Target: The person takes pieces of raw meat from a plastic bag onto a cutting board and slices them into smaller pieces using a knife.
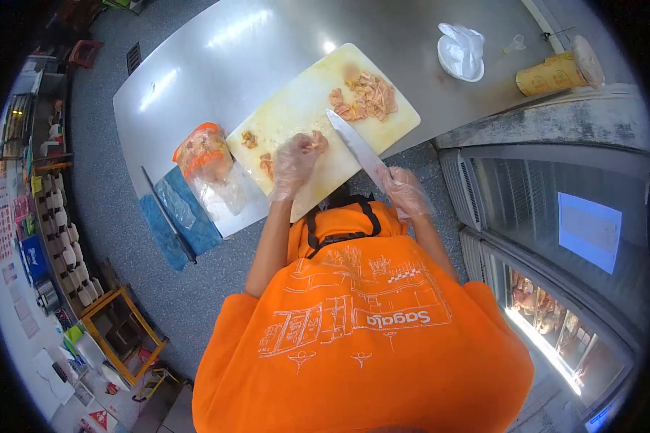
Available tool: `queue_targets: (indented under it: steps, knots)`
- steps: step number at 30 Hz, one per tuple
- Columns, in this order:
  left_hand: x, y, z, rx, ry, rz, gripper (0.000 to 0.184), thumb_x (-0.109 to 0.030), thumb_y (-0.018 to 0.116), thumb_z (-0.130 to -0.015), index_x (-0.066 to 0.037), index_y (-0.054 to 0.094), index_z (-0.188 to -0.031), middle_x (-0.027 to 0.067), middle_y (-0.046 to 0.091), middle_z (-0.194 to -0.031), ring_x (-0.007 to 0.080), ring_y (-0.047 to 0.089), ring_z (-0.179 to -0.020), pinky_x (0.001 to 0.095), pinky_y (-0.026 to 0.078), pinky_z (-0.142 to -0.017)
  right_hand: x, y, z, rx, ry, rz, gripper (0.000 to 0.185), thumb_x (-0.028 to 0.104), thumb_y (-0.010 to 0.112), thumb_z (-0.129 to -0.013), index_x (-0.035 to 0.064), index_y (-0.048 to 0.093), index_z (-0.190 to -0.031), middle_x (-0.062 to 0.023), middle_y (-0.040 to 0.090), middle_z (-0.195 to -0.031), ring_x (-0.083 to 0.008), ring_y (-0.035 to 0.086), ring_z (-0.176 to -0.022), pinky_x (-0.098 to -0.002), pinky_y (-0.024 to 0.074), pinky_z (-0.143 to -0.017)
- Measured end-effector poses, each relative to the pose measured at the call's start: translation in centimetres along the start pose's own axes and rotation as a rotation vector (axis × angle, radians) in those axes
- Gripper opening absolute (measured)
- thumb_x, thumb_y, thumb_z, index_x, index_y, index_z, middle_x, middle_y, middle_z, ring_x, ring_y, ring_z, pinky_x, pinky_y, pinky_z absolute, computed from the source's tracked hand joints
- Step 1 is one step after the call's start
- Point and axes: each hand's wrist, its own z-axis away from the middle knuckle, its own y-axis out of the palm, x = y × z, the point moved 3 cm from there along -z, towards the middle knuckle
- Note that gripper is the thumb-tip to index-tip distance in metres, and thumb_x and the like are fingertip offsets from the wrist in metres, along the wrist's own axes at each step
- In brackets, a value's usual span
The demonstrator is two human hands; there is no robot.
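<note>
My left hand [294, 167], in a clear plastic glove, is closed on a small piece of raw meat [316, 141] over the white cutting board [289, 108]. My right hand [406, 191], gloved too, grips a knife [357, 144] by its handle at the board's near right edge. The wide blade points up and left, its tip close to a pile of cut meat [370, 97]. Beside my left hand lie a few meat bits [267, 166] and a small yellowish scrap [249, 138].
Left of the board rests an orange-printed plastic bag [204, 153]. A sharpening steel [167, 216] lies on a blue cloth [188, 206]. A white bowl with plastic [462, 54] and a yellow roll [552, 75] are at the metal table's [267, 50] right. A glass-door fridge [542, 195] stands right.
</note>
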Motion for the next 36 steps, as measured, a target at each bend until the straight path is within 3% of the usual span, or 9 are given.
queue_targets:
  steps: [2, 5, 6, 10, 14, 22, 28, 32, 36]
  knots:
    - [-2.0, -0.8, 0.2, 0.019, 0.347, -0.256, 0.022, -0.015, 0.069, -0.089, -0.010, 0.072, -0.110, 0.0133, 0.076, -0.109, 0.0279, 0.072, -0.095, 0.0368, 0.057, -0.084, 0.2, -0.1, 0.2, 0.000, -0.021, -0.003, 0.064, 0.057, 0.049, -0.103, -0.0023, 0.070, -0.090, -0.0235, 0.067, -0.073, -0.0380, 0.069, -0.071, -0.0487, 0.0504, -0.069]
    - [1.3, 2.7, 2.4, 0.197, 0.619, -0.962, 0.034, -0.012, 0.066, -0.087, -0.007, 0.068, -0.120, 0.0166, 0.071, -0.125, 0.0302, 0.068, -0.115, 0.0388, 0.055, -0.096, 1.7, -0.6, 0.9, 0.043, -0.009, -0.056, 0.057, 0.050, 0.055, -0.102, -0.0035, 0.070, -0.092, -0.0249, 0.068, -0.077, -0.0383, 0.070, -0.076, -0.0489, 0.0506, -0.070]
    - [-0.9, 2.0, 2.9, 0.300, 0.577, -0.640, 0.039, -0.008, 0.061, -0.089, -0.004, 0.064, -0.128, 0.0199, 0.063, -0.139, 0.0324, 0.059, -0.131, 0.0406, 0.051, -0.103, 1.9, -0.3, 1.1, 0.055, -0.038, -0.084, 0.049, 0.045, 0.057, -0.102, -0.0030, 0.069, -0.098, -0.0254, 0.068, -0.081, -0.0396, 0.069, -0.078, -0.0494, 0.0508, -0.071]
    - [-0.5, 1.7, 6.6, 0.220, 0.522, -0.642, 0.041, -0.009, 0.059, -0.090, 0.000, 0.061, -0.130, 0.0196, 0.059, -0.139, 0.0344, 0.056, -0.132, 0.0439, 0.049, -0.104, 1.2, 1.1, 1.4, -0.066, -0.325, -0.060, 0.030, 0.022, 0.060, -0.099, 0.0008, 0.063, -0.120, -0.0265, 0.065, -0.096, -0.0454, 0.067, -0.084, -0.0525, 0.0514, -0.075]
    - [-0.6, 1.2, 6.8, 0.245, 0.405, -0.554, 0.040, -0.008, 0.062, -0.089, -0.001, 0.063, -0.129, 0.0208, 0.062, -0.134, 0.0369, 0.058, -0.129, 0.0462, 0.050, -0.104, 3.6, 1.8, 1.8, -0.213, -0.556, -0.108, 0.034, 0.013, 0.057, -0.098, 0.0056, 0.055, -0.131, -0.0261, 0.060, -0.105, -0.0490, 0.064, -0.090, -0.0554, 0.0524, -0.078]
    - [-1.5, 2.1, 6.0, 0.155, 0.400, -0.493, 0.030, -0.005, 0.062, -0.084, 0.001, 0.068, -0.112, 0.0189, 0.067, -0.111, 0.0375, 0.065, -0.106, 0.0481, 0.053, -0.091, 7.2, 2.4, -0.2, 0.052, -0.361, 0.406, 0.037, 0.008, 0.053, -0.099, 0.0042, 0.055, -0.136, -0.0279, 0.059, -0.113, -0.0461, 0.069, -0.095, -0.0546, 0.0576, -0.081]
    - [-0.4, 2.5, 5.9, 0.107, 0.432, -0.531, 0.029, -0.007, 0.063, -0.082, -0.001, 0.068, -0.110, 0.0161, 0.066, -0.109, 0.0351, 0.064, -0.107, 0.0462, 0.052, -0.091, 8.1, 2.6, -1.9, 0.090, -0.578, 0.493, 0.033, 0.006, 0.047, -0.100, 0.0016, 0.053, -0.132, -0.0286, 0.057, -0.117, -0.0437, 0.071, -0.095, -0.0500, 0.0600, -0.081]
    - [0.2, 2.7, 6.0, 0.148, 0.403, -0.548, 0.027, -0.008, 0.063, -0.083, -0.003, 0.068, -0.109, 0.0142, 0.065, -0.110, 0.0328, 0.064, -0.107, 0.0451, 0.050, -0.092, 9.8, 1.2, -3.4, 0.165, -0.424, 0.497, 0.040, 0.008, 0.063, -0.094, -0.0006, 0.048, -0.131, -0.0282, 0.055, -0.114, -0.0462, 0.068, -0.100, -0.0514, 0.0569, -0.087]
    - [0.1, 2.4, 6.2, 0.143, 0.420, -0.535, 0.027, -0.010, 0.063, -0.085, -0.004, 0.067, -0.111, 0.0134, 0.064, -0.110, 0.0316, 0.064, -0.106, 0.0444, 0.050, -0.091, 10.1, 2.5, -5.3, 0.064, -0.527, 0.459, 0.025, 0.009, 0.046, -0.101, 0.0015, 0.050, -0.125, -0.0273, 0.056, -0.111, -0.0448, 0.069, -0.096, -0.0537, 0.0574, -0.082]
